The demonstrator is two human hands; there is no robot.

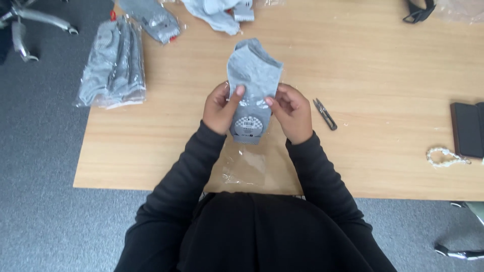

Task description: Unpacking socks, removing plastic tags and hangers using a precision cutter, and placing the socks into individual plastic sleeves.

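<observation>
I hold a folded pair of grey socks (pixel 253 75) with a printed card label at its near end, above the wooden table (pixel 373 75). My left hand (pixel 220 108) grips the pair's left edge, thumb on top. My right hand (pixel 291 112) pinches its right edge. A clear plastic wrapper (pixel 247 168) lies flat on the table just below my hands, near the front edge.
Small thread snips (pixel 325 114) lie right of my right hand. A stack of bagged grey socks (pixel 113 63) overhangs the table's left edge; more socks (pixel 151 17) and white ones (pixel 217 12) lie at the back. A dark phone case (pixel 468 128) and bead strap (pixel 446 157) sit at the right.
</observation>
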